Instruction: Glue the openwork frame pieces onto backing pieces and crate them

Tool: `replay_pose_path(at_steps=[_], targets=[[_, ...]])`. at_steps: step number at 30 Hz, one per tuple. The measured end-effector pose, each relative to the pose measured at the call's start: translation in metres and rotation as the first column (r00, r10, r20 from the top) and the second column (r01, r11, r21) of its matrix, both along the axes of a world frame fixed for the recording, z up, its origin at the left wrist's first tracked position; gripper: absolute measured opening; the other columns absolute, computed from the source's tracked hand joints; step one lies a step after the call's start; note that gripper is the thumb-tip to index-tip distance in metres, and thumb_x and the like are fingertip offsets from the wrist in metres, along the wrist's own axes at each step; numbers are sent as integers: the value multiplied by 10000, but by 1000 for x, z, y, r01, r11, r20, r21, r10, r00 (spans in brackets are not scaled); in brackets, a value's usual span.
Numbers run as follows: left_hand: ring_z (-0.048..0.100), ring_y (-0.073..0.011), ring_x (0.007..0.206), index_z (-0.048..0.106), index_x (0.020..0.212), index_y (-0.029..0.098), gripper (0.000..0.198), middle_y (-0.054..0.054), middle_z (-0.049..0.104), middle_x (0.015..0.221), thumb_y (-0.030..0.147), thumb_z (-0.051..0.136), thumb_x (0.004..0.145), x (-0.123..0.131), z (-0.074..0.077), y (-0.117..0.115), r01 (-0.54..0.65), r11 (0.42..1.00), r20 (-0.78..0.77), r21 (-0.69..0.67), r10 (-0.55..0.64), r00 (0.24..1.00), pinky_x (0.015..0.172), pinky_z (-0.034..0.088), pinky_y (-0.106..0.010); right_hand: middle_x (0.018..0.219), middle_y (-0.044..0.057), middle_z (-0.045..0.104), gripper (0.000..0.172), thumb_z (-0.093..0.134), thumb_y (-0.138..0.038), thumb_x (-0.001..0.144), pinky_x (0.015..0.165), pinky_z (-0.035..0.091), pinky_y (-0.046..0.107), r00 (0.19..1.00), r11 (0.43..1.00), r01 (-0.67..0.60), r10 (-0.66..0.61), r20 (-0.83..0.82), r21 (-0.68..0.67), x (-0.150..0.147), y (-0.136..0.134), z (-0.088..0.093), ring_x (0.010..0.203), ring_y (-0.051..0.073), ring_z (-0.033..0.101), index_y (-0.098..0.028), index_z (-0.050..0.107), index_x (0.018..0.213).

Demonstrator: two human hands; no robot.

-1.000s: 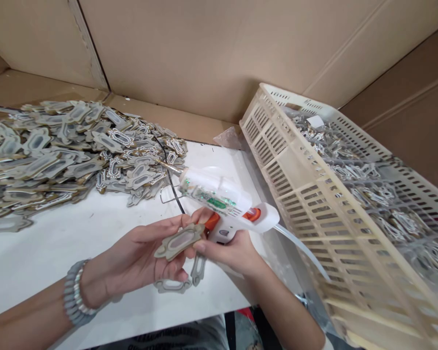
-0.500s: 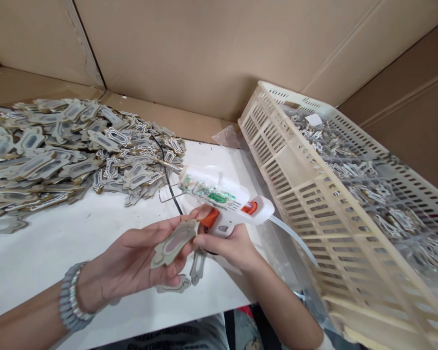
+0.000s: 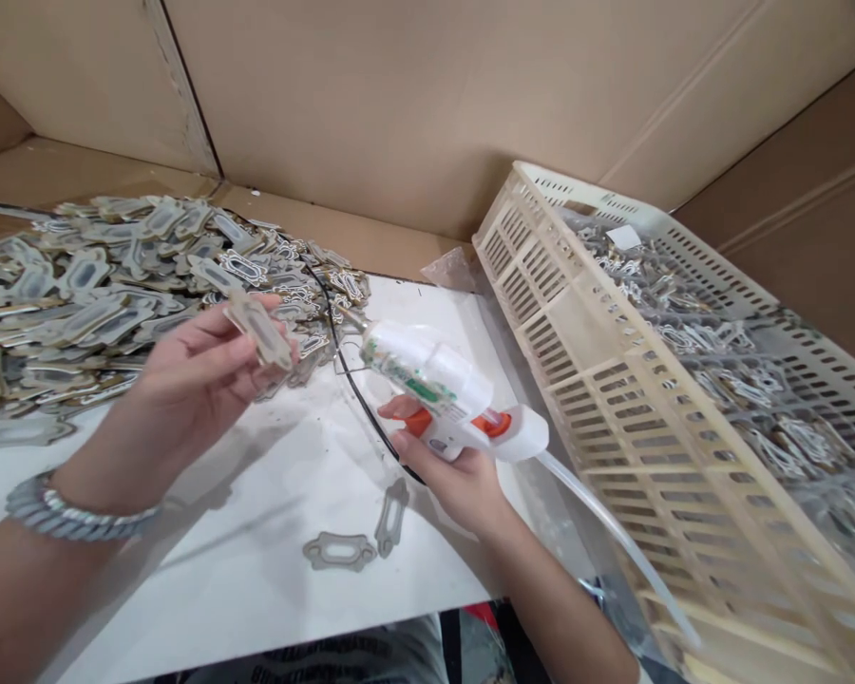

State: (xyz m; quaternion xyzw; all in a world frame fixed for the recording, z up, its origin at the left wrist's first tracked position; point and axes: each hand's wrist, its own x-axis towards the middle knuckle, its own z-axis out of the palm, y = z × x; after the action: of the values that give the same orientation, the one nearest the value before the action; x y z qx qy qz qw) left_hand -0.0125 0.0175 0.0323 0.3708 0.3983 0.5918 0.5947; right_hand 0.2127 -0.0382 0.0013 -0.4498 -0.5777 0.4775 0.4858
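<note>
My left hand [image 3: 199,380] pinches a small grey label-frame-shaped piece [image 3: 262,331] with an oblong middle, raised in front of a heap of similar pieces [image 3: 106,285]. Wrapped around the handle of a white glue gun [image 3: 427,375] is my right hand [image 3: 448,465], its fingers at the orange trigger [image 3: 417,421]. The gun's nozzle [image 3: 352,316] points left toward the heap, and a clear glue stick [image 3: 613,532] trails from its rear. Two loose frame-shaped pieces [image 3: 340,549] lie on the white tabletop [image 3: 256,560] below my hands.
A cream plastic crate [image 3: 577,351] at the right holds several rows of bagged white-edged pieces [image 3: 705,332]. A black cord [image 3: 360,394] runs across the table under the gun. Cardboard walls [image 3: 399,104] stand behind, with a scrap of clear plastic [image 3: 450,269] near the crate.
My left hand has moved up and left with the grey piece, away from my right hand toward the heap. The glue gun stays in my right hand, slightly shifted to the right.
</note>
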Motion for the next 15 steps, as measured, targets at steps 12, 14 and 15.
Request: replay_pose_path(at_steps=[12, 14, 15], targets=[[682, -89, 731, 762, 878, 243, 414, 25, 772, 837, 205, 1002, 543, -4, 3, -1, -64, 973, -39, 223, 74, 996, 669, 586, -137, 680, 23, 668, 241, 703, -451, 826, 604, 545, 343, 956, 1000, 9, -2, 293, -22, -5, -6, 8, 606, 201, 610, -244, 661, 709], [687, -90, 731, 765, 864, 246, 401, 23, 776, 847, 208, 1003, 543, -3, 5, -2, -58, 968, -57, 245, 74, 996, 665, 585, -135, 709, 22, 675, 190, 721, -413, 831, 622, 548, 341, 958, 1000, -9, 16, 287, -26, -5, -5, 7, 631, 200, 616, -250, 677, 745], [689, -90, 730, 766, 854, 248, 397, 22, 778, 846, 212, 1005, 540, -3, 6, -2, -61, 965, -65, 256, 80, 995, 663, 585, -133, 722, 22, 678, 165, 723, -393, 837, 638, 551, 343, 960, 999, -14, 23, 281, -32, -4, -5, 7, 648, 202, 622, -250, 685, 764]])
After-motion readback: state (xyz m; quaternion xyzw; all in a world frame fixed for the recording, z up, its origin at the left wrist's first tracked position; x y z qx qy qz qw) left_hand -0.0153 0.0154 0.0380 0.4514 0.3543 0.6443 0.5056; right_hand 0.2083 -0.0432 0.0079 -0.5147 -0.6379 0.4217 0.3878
